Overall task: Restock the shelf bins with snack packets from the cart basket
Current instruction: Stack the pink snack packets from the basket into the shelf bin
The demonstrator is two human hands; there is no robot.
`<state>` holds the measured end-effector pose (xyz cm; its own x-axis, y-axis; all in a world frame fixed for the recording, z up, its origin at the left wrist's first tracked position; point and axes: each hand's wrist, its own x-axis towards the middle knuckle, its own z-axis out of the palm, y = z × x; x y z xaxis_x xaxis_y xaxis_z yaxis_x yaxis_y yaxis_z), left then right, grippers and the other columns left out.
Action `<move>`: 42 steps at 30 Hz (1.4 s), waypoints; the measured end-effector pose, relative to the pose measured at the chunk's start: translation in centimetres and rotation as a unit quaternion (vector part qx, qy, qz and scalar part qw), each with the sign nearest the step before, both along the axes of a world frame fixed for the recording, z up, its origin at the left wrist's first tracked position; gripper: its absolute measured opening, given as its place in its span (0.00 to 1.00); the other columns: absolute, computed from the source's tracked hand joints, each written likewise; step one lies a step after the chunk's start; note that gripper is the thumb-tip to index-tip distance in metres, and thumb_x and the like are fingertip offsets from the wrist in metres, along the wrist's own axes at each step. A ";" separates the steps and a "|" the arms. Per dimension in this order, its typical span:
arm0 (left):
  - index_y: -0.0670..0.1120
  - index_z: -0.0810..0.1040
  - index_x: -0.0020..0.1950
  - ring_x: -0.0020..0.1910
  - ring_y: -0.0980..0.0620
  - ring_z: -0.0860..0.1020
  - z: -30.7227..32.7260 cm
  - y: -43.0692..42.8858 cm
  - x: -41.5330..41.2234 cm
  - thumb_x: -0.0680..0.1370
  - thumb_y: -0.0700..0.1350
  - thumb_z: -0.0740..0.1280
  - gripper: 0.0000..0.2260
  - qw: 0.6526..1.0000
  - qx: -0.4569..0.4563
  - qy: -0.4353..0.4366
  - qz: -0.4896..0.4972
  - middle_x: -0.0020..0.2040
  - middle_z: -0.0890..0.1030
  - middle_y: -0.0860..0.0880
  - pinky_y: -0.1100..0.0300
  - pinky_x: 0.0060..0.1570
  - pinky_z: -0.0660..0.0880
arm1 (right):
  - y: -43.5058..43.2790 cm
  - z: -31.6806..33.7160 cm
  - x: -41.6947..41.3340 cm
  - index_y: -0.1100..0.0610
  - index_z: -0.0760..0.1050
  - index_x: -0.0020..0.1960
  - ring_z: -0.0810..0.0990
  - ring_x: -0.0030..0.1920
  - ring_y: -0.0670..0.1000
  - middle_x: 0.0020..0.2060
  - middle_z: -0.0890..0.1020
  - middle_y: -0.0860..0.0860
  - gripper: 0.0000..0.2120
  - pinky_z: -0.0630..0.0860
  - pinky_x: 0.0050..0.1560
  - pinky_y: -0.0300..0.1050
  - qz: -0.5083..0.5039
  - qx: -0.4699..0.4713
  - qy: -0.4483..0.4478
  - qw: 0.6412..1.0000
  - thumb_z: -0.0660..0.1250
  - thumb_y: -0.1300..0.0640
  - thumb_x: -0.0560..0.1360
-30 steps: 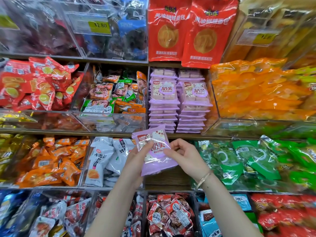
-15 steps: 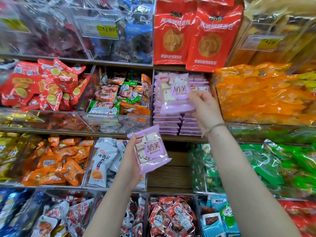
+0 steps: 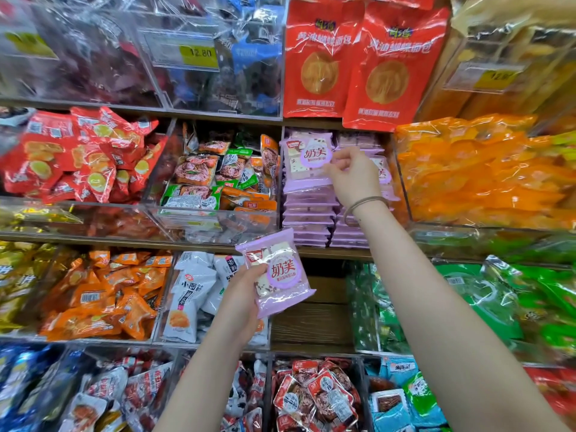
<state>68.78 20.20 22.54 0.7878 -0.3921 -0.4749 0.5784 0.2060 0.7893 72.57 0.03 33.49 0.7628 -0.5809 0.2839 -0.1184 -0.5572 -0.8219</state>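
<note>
R hand (image 3: 352, 179), centre-right of frame, pinched the top purple pkt (image 3: 307, 157) by its right edge, pkt lying atop the purple stack (image 3: 308, 213). L hand (image 3: 246, 304), frame centre, fingers curled round a second purple pkt (image 3: 277, 272), tilted, below that stack.

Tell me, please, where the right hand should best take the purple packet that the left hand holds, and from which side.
Probably its free right edge, pinched from the right. The left hand grips the purple packet along its left side, thumb on the front, so the flat right seam stands clear. The right hand now pinches a second packet at the shelf stack.
</note>
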 end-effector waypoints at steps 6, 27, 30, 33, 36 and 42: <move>0.45 0.77 0.58 0.37 0.49 0.84 0.0 0.4 -0.1 0.80 0.45 0.61 0.10 1.000 0.010 -0.005 -0.001 0.44 0.86 0.46 0.55 0.41 0.76 | -0.9 0.2 0.5 0.61 0.74 0.54 0.71 0.38 0.48 0.36 0.73 0.50 0.08 0.67 0.32 0.25 -0.022 -0.009 -0.009 1.000 0.64 0.62 0.75; 0.47 0.78 0.58 0.40 0.50 0.85 1.6 -0.4 -0.5 0.81 0.45 0.59 0.10 0.999 -0.024 -0.014 -0.024 0.46 0.86 0.47 0.59 0.34 0.79 | -0.1 0.1 -1.7 0.57 0.71 0.61 0.72 0.58 0.53 0.56 0.73 0.52 0.16 0.69 0.57 0.44 0.039 -0.211 0.077 0.974 0.64 0.51 0.76; 0.45 0.78 0.58 0.42 0.49 0.84 2.2 -0.5 -0.5 0.81 0.46 0.58 0.12 0.998 -0.061 -0.002 -0.030 0.47 0.86 0.45 0.58 0.36 0.81 | 2.3 -0.9 -6.6 0.53 0.72 0.61 0.70 0.59 0.48 0.56 0.74 0.47 0.20 0.67 0.60 0.42 0.141 -0.247 0.003 0.959 0.65 0.44 0.73; 0.41 0.75 0.64 0.51 0.43 0.82 3.1 -1.1 -0.5 0.81 0.45 0.57 0.15 0.988 -0.140 0.011 -0.065 0.54 0.83 0.40 0.51 0.48 0.81 | 4.2 -2.9 -10.8 0.51 0.72 0.63 0.68 0.66 0.50 0.65 0.73 0.48 0.27 0.65 0.66 0.46 0.299 -0.387 0.060 0.870 0.68 0.40 0.68; 0.41 0.74 0.64 0.50 0.46 0.81 4.3 -2.1 -0.7 0.81 0.44 0.57 0.15 0.977 -0.191 0.017 -0.096 0.54 0.82 0.41 0.55 0.45 0.81 | 3.8 -4.1 -12.1 0.56 0.74 0.64 0.70 0.68 0.56 0.66 0.74 0.52 0.24 0.70 0.66 0.53 0.298 -0.469 0.068 0.829 0.72 0.55 0.69; 0.47 0.79 0.52 0.45 0.56 0.82 5.9 -4.1 0.4 0.83 0.48 0.54 0.14 0.968 -0.003 -0.236 -0.087 0.49 0.83 0.47 0.62 0.39 0.78 | 0.8 -3.5 -13.6 0.62 0.75 0.63 0.73 0.66 0.56 0.63 0.75 0.55 0.21 0.66 0.69 0.49 0.220 -0.410 -0.059 0.883 0.68 0.69 0.71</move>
